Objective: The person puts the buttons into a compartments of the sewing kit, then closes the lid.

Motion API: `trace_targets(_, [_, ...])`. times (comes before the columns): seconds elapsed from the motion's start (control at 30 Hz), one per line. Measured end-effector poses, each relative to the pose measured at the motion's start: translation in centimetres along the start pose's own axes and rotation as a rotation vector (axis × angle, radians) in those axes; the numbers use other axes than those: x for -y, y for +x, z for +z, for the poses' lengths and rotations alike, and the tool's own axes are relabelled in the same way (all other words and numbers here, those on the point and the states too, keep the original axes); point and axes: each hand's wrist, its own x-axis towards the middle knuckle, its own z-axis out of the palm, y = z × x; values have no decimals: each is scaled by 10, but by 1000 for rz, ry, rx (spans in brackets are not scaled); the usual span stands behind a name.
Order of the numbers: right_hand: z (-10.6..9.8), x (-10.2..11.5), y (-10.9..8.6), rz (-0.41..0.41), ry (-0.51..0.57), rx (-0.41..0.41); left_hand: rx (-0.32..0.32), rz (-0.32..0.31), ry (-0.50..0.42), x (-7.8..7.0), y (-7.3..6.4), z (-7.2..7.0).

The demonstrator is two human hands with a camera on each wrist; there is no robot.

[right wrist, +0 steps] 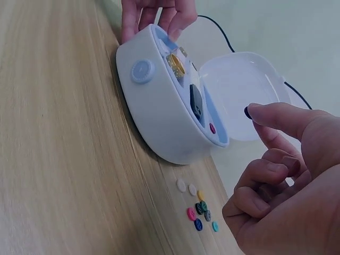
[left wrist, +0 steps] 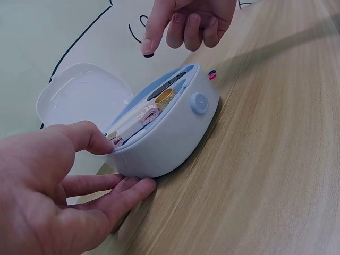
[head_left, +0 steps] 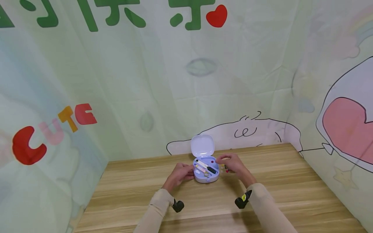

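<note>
- Left hand [head_left: 182, 173]: partly closed on the sewing case [right wrist: 159, 106]; thumb at the rim, fingers against the lower outer wall.
- Right hand [head_left: 231, 161]: thumb and index finger nearly meet, pinching a dark button [right wrist: 247, 112] beyond the case's right side; remaining fingers curled.
- Case position: near the middle of the table's [head_left: 131, 194] far edge; lid [head_left: 202, 145] raised on that side.
- Case contents: black-and-white tool [head_left: 210, 169], gold ring-shaped piece [right wrist: 175, 65], rolled tape [left wrist: 149, 113]; red button [right wrist: 212, 128] in the right compartment.
- Loose buttons [right wrist: 199, 207]: grouped on the table, right of the case.
- Writing: "CUTE" [head_left: 55, 139] on the backdrop [head_left: 163, 81]; green characters [head_left: 113, 14] above are cropped. Clasp [right wrist: 142, 71] marking illegible.
</note>
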Motion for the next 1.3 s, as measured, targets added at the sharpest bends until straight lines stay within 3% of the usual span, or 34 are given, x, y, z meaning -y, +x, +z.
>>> trace_targets(0.27, [3, 0, 1, 18, 62, 29, 1, -2, 0, 0, 0, 0])
trace_targets(0.57, [-1, -5, 3, -4, 142, 114, 3, -8, -10, 1, 2, 0])
trace_targets(0.77, [-7, -4, 2, 0, 175, 109, 3, -8, -14, 2, 4, -1])
trace_targets(1.3, [-30, -13, 1, -10, 118, 103, 8, -1, -24, 1, 0, 0])
